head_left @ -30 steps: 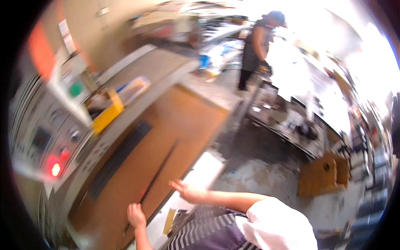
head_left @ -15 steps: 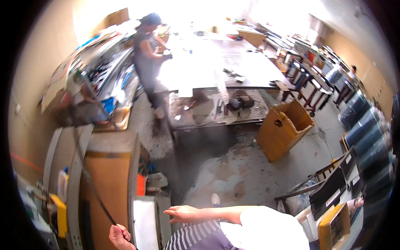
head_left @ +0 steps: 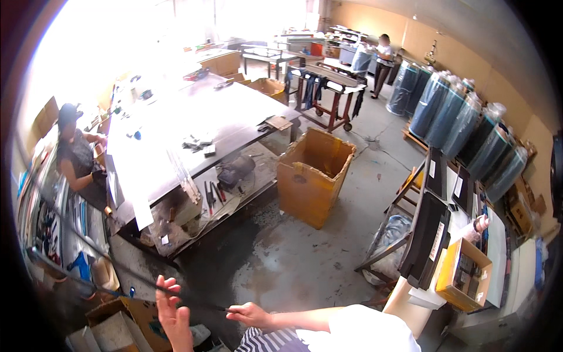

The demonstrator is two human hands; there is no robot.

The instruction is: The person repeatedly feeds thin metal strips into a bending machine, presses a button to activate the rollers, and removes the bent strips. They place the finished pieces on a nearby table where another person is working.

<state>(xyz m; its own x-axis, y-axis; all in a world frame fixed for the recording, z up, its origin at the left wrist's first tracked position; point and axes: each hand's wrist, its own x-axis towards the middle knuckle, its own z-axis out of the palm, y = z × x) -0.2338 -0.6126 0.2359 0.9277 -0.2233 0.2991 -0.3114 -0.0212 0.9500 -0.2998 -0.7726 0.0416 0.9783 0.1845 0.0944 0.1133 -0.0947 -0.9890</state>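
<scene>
Fingers of the right hand [head_left: 253, 315] are pinching one end of a long dark strip [head_left: 220, 308], while those of the left hand [head_left: 174, 317] are standing raised and spread wide. Largest in view, a broad bench [head_left: 252, 117] is occupying the left and centre; a co-worker [head_left: 75, 155] is standing at its left side. Next in size, an open cardboard box [head_left: 308, 196] is sitting on the floor [head_left: 352, 234], beyond the right hand. Smaller, a carton [head_left: 149, 321] is lying near the left hand. Thinnest of all, the strip is running from the right fingers past the left hand and toward the upper left, where it is blurring; whether it is touching the left fingers cannot be told. Good handling, as judged here, is resting on three points: the right pinch is needing to stay firm without kinking the end; the left fingers are best guiding loosely, supporting the length; and the trailing portion, being whippy in appearance, is calling for slow turns, clear of the co-worker and the carton.
</scene>
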